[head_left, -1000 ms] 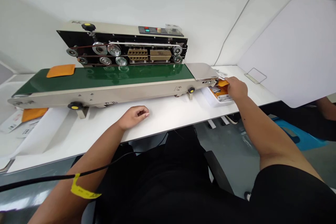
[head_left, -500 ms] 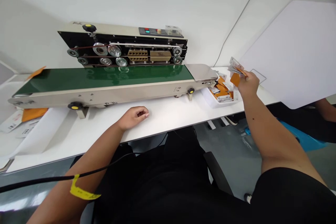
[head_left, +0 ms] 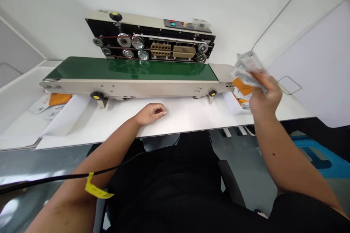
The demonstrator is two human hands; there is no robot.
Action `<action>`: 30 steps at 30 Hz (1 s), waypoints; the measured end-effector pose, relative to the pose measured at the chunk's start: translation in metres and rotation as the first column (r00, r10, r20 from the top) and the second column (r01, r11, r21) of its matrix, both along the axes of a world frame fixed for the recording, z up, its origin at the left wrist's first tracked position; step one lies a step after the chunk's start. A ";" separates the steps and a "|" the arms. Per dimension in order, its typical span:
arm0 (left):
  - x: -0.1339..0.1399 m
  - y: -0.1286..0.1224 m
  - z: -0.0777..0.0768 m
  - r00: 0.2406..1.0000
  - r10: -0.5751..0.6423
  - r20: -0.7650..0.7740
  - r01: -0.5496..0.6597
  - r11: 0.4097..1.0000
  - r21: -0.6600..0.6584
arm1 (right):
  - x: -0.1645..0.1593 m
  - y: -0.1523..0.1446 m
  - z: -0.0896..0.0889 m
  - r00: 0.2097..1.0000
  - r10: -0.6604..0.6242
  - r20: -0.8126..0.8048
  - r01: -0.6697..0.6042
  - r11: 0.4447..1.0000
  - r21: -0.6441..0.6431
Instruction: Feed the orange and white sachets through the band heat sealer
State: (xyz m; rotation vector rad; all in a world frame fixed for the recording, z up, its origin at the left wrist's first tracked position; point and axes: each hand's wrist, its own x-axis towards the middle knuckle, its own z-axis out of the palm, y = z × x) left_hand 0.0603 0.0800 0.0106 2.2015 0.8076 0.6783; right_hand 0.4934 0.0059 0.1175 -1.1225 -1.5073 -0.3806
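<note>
My right hand point(head_left: 265, 96) is closed around a bunch of small printed packets point(head_left: 249, 63), white-and-clear ones with orange ones among them. It is raised above a white box point(head_left: 235, 105) of similar packets at the machine's right end, partly hiding the box. My left hand point(head_left: 151, 113) rests on the white table point(head_left: 180, 116), fingers curled in toward the thumb, with nothing seen in them. Behind it stands a band sealing machine point(head_left: 153, 40) with a green conveyor belt point(head_left: 136, 70). The bare stretch of belt in view carries no packet.
Below the belt's left end, a white bin point(head_left: 72, 116) holds orange and white packets point(head_left: 59, 99). A black cable with a yellow tag point(head_left: 98, 191) crosses my left forearm. A chair armrest point(head_left: 231, 184) and a blue container point(head_left: 322, 156) are lower right.
My right hand has lifted the packets up from the box and closer to me. The orange packet at the belt's left end is gone from there. The view has shifted; my left hand stays resting.
</note>
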 end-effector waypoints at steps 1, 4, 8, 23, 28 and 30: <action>-0.001 0.000 0.000 1.000 0.012 0.001 -0.012 0.998 0.056 | -0.023 -0.006 -0.009 0.995 0.081 0.064 -0.080 0.997 -0.019; -0.007 -0.001 -0.001 0.983 0.176 0.048 -0.181 0.923 0.340 | -0.087 -0.020 -0.047 0.904 0.319 0.285 -0.274 0.943 -0.189; -0.018 -0.005 0.002 0.908 0.363 0.210 -0.416 0.720 0.555 | -0.151 -0.022 -0.103 0.762 0.450 0.466 -0.269 0.874 -0.404; -0.002 0.008 -0.021 0.968 -0.061 -0.242 0.133 0.947 0.294 | -0.186 0.000 -0.129 0.750 0.561 0.350 -0.195 0.693 -0.694; -0.005 0.006 -0.022 0.982 -0.001 -0.191 0.066 0.939 0.338 | -0.184 -0.003 -0.127 0.722 0.591 0.359 -0.197 0.673 -0.713; -0.007 0.005 -0.019 0.988 0.046 -0.146 0.011 0.931 0.364 | -0.185 -0.002 -0.128 0.718 0.590 0.369 -0.179 0.670 -0.721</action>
